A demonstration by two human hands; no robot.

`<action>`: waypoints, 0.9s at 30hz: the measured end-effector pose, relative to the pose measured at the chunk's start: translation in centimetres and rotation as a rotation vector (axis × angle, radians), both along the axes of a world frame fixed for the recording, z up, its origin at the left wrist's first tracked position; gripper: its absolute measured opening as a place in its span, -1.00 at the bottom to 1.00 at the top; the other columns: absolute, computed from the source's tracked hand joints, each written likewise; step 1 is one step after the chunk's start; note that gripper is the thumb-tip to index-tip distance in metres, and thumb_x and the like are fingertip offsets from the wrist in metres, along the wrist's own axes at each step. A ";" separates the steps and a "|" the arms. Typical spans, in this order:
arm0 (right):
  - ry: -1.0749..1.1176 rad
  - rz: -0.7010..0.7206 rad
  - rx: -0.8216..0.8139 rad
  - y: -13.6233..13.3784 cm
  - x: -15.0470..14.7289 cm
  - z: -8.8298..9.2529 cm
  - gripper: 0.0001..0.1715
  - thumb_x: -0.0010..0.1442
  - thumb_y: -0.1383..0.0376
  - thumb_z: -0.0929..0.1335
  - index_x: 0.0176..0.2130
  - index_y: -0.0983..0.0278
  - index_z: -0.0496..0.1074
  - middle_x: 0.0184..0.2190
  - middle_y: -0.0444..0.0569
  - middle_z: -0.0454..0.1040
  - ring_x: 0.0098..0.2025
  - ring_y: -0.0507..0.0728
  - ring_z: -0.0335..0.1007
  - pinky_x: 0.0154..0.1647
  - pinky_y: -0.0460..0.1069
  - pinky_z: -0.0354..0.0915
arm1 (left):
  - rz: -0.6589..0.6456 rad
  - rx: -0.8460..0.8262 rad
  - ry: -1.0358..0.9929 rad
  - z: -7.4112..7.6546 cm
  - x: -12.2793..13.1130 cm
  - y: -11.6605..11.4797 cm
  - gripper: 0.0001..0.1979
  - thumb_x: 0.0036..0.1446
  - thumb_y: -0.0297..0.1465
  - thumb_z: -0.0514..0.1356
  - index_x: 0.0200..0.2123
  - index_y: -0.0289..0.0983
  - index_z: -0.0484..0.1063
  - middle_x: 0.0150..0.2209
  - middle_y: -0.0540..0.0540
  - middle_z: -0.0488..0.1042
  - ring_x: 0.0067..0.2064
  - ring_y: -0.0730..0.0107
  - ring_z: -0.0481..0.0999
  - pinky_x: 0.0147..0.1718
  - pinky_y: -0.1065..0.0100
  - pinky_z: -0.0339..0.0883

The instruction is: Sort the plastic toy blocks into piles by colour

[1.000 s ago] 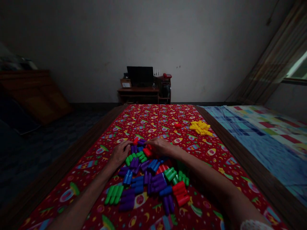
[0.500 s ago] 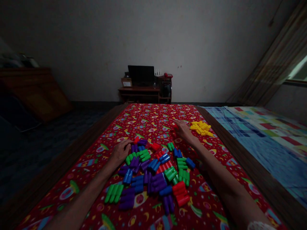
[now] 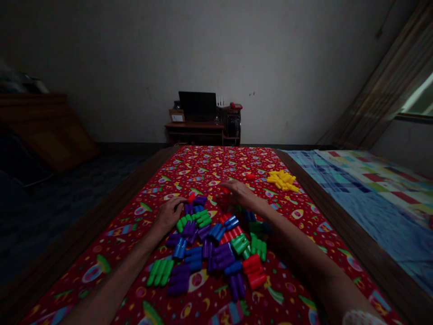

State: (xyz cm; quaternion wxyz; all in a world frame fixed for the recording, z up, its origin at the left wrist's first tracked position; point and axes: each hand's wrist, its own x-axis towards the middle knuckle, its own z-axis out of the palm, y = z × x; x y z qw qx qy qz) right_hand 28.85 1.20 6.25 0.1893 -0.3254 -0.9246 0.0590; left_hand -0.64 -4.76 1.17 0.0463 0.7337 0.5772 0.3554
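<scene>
My left hand (image 3: 167, 215) rests on the cloth at the left edge of a pile of plastic blocks, each shaped like joined tubes. Its fingers are loosely curved with the thumb apart, fingertips beside a small red block (image 3: 191, 197) and a purple block (image 3: 200, 201). Beyond the pile, my right hand (image 3: 241, 194) is closed around a red block (image 3: 224, 190), mostly hidden by the fingers and a little blurred. Another red block (image 3: 250, 176) lies alone on the cloth past the right hand. Green blocks (image 3: 160, 272), blue blocks (image 3: 194, 259) and purple blocks (image 3: 223, 255) are mixed together in front of me.
Yellow blocks (image 3: 283, 181) form a separate heap at the right of the red patterned cloth (image 3: 216, 162). A bed with blue and checked covers (image 3: 341, 203) adjoins on the right. A desk with a monitor (image 3: 198, 106) stands by the far wall, a wooden cabinet (image 3: 43, 131) at left.
My right hand has moved left and nearer, leaving one red block near the yellow heap and closing on another at the pile's far side. My left hand has stayed in place.
</scene>
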 end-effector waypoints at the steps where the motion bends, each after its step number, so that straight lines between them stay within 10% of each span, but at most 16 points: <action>1: 0.016 -0.069 0.019 1.0 1.2 0.0 -0.51 0.19 0.41 0.31 0.12 0.37 0.35 -0.03 0.21 0.46 -0.03 0.18 0.38 -0.05 0.03 0.28 | -0.001 0.002 -0.003 0.0 0.0 0.0 -0.66 0.08 -0.27 -0.03 -0.29 -0.24 0.51 -0.22 -0.15 0.58 -0.16 0.20 0.54 -0.07 0.19 0.40; 10: 0.050 -0.427 0.176 4.6 7.0 -3.4 -0.51 0.24 0.35 0.24 0.16 0.34 0.32 0.07 0.26 0.39 0.13 0.30 0.25 0.14 0.25 0.16 | -0.005 0.006 0.005 0.1 0.0 0.0 -0.66 0.08 -0.28 -0.03 -0.31 -0.23 0.52 -0.22 -0.15 0.58 -0.15 0.21 0.54 -0.06 0.20 0.40; 20: -0.149 -0.313 0.062 3.6 4.3 -2.3 -0.64 0.24 0.37 0.25 -0.02 0.25 0.48 0.12 0.14 0.37 0.23 0.32 0.11 0.21 0.30 -0.02 | -0.003 0.002 0.016 0.0 -0.1 0.0 -0.65 0.08 -0.26 -0.04 -0.31 -0.24 0.51 -0.21 -0.16 0.58 -0.14 0.19 0.54 -0.06 0.18 0.41; 27: -0.034 -0.228 0.057 2.4 3.8 0.0 -0.56 0.27 0.39 0.21 0.10 0.35 0.40 -0.06 0.18 0.49 -0.04 0.18 0.38 -0.05 0.02 0.24 | -0.006 -0.005 -0.003 -0.1 -0.1 0.0 -0.68 0.06 -0.28 -0.02 -0.31 -0.22 0.52 -0.22 -0.13 0.58 -0.14 0.21 0.53 -0.05 0.20 0.40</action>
